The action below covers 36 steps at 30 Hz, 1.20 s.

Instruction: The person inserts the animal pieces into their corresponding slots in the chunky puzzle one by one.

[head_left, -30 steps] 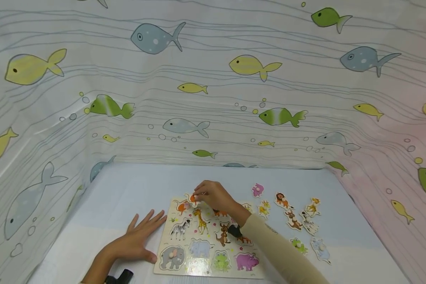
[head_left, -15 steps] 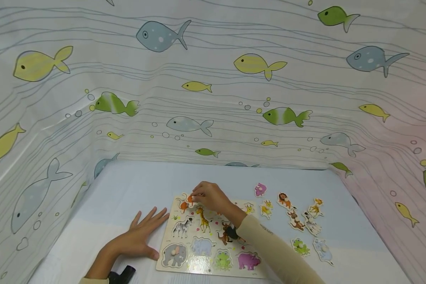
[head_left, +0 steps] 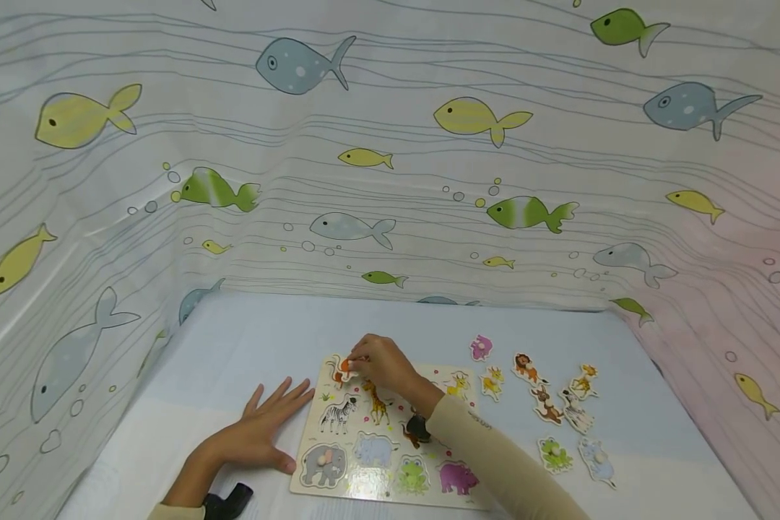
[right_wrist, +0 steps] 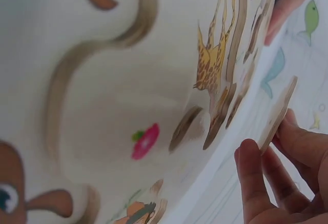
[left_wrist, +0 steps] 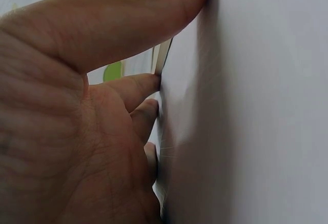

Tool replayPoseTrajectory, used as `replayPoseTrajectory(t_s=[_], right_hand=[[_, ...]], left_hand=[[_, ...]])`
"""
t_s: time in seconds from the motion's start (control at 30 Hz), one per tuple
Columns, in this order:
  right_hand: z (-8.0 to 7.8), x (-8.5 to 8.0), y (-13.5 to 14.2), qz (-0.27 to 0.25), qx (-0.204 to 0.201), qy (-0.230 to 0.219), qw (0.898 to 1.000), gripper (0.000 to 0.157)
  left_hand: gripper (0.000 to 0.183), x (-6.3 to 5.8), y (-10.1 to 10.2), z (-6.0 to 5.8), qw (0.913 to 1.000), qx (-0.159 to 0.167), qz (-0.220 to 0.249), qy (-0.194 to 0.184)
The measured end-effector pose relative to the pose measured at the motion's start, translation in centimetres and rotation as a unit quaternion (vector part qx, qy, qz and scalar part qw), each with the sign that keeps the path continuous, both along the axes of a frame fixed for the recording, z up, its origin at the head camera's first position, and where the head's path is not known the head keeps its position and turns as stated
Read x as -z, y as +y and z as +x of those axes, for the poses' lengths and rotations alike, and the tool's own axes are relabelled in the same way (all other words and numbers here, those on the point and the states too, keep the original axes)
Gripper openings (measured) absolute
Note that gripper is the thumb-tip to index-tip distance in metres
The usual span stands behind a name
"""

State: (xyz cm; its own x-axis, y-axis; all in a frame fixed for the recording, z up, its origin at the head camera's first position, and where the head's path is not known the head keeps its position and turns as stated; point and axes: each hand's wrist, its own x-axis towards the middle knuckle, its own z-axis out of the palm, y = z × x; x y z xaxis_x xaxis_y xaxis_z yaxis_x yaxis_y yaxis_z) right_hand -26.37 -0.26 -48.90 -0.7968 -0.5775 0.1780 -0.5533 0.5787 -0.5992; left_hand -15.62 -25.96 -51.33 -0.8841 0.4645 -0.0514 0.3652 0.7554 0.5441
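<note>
My right hand [head_left: 386, 367] pinches an orange animal puzzle piece [head_left: 341, 371] with a thin curled tail. The piece is over the upper left recess of the wooden puzzle board [head_left: 311, 427], where a matching orange picture is printed. In the right wrist view the piece [right_wrist: 279, 114] shows edge-on, between thumb and fingers. My left hand [head_left: 255, 432] lies with fingers spread on the white table, its fingertips and thumb right at the board's left edge. A grey elephant piece [head_left: 323, 465] with a knob sits in the lower left recess. My right forearm hides part of the board's right side.
Loose pieces lie right of the board: a pink hippo [head_left: 481, 348], a lion [head_left: 528, 368], a yellow goat [head_left: 492, 383], a giraffe [head_left: 583, 381], a kangaroo [head_left: 546, 404], a zebra [head_left: 575, 413], a frog [head_left: 555, 455] and a blue-grey animal [head_left: 597, 462]. A fish-patterned curtain [head_left: 403, 195] surrounds the table.
My right hand has brought the orange piece slightly down and left, so it now overlaps its printed picture. The left hand stays by the board; the whole view has shifted a little.
</note>
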Motion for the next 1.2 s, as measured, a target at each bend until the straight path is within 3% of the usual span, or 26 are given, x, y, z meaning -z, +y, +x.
replayPoseTrajectory(t_s=[0.3, 0.67, 1.03, 1.2], right_hand=[[0.3, 0.5, -0.6, -0.001, 0.000, -0.023, 1.000, 0.018], [0.1, 0.9, -0.8, 0.051, 0.013, 0.015, 0.999, 0.019], [0.0, 1.2, -1.2, 0.061, -0.007, 0.010, 0.998, 0.019], [0.1, 1.1, -1.4, 0.083, -0.021, 0.031, 0.996, 0.019]], left_hand=[[0.118, 0.4, 0.0, -0.1, 1.0000, 0.001, -0.002, -0.006], [0.119, 0.2, 0.1, -0.2, 0.9999, 0.004, -0.001, -0.010], [0.120, 0.4, 0.0, -0.3, 0.9999, 0.002, -0.005, -0.012], [0.121, 0.3, 0.0, -0.3, 0.9999, 0.001, -0.010, -0.009]])
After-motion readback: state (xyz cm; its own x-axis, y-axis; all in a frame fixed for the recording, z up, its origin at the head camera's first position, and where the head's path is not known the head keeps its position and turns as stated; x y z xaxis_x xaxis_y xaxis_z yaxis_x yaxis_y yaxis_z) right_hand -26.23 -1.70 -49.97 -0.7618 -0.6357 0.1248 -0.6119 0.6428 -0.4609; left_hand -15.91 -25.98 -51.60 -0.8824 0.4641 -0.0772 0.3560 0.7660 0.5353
